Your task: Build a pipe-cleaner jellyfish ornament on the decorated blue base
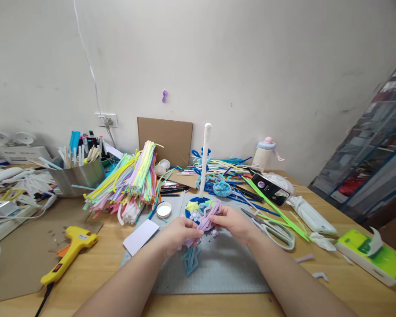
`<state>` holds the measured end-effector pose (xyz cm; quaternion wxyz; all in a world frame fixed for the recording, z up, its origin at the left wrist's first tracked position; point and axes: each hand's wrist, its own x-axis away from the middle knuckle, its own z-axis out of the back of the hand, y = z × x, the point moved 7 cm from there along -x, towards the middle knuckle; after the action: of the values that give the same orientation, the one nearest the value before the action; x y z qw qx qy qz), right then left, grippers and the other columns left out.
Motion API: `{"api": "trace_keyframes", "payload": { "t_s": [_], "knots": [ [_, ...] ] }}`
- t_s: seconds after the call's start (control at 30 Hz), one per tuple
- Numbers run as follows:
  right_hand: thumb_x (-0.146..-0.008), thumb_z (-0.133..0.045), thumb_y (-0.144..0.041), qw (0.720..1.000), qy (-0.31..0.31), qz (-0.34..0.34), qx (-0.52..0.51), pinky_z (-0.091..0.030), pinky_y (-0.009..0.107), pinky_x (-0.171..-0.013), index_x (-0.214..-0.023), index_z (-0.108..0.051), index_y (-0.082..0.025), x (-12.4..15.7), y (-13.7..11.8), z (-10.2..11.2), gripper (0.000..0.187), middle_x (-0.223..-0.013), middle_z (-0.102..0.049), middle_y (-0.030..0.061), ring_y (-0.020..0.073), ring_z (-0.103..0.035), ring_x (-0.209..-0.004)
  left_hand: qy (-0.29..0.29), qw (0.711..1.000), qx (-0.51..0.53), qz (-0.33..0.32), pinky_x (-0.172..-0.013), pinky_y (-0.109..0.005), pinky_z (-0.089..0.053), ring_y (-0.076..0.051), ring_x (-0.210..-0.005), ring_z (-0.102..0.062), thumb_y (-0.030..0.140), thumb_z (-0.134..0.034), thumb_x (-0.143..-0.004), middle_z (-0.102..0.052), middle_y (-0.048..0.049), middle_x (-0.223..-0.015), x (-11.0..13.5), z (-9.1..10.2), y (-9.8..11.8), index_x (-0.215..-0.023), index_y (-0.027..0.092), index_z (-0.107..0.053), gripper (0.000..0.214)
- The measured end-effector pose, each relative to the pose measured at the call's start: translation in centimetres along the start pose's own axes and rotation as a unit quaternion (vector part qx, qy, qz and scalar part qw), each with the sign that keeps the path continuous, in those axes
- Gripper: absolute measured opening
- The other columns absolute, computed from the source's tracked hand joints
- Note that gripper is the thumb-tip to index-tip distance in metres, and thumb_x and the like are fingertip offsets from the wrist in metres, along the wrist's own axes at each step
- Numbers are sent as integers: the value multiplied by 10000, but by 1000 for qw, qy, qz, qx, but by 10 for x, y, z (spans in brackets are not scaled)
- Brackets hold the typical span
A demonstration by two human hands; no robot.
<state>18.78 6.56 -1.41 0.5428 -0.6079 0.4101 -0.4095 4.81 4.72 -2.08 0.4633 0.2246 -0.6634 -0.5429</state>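
Observation:
Both hands meet over the grey cutting mat (237, 273). My left hand (183, 233) pinches the lower left part of a lilac shape bent from pipe cleaners (210, 215). My right hand (232, 223) grips its right side, fingertips closed. Just behind it lies a round dark-blue base (188, 213) with yellow, white and light-blue fuzzy pieces, partly hidden by the lilac shape. A white wrapped rod (204, 163) stands upright at the back of that base. A teal pipe-cleaner shape (191, 260) lies on the mat below my left hand.
A yellow glue gun (69, 253) lies at left, near a pipe-cleaner bundle (132, 180). Scissors (277, 233), a phone (271, 188) and a green tissue pack (372, 255) are at right. A white card (141, 236) and a round lid (164, 209) lie left of my hands.

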Motion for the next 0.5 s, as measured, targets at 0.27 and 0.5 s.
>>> {"api": "trace_keyframes", "payload": {
  "t_s": [0.27, 0.5],
  "knots": [
    [-574, -781, -342, 988, 122, 20, -88, -441, 262, -623, -736, -697, -138, -1, 13, 1, 274, -700, -695, 34, 135, -593, -612, -14, 998, 58, -3, -433, -196, -347, -88, -459, -519, 393, -759, -540, -580, -7, -529, -13, 0, -15, -608, 113, -607, 326],
    [-611, -762, -337, 983, 127, 12, -132, -434, 231, -587, -738, -657, -136, 1, 12, -4, 260, -674, -666, 22, 114, -570, -589, -20, 983, 180, 13, -537, -242, -447, -83, -464, -522, 327, -797, -506, -593, -10, -536, -12, -4, -16, -591, 106, -586, 317]
  ]
}}
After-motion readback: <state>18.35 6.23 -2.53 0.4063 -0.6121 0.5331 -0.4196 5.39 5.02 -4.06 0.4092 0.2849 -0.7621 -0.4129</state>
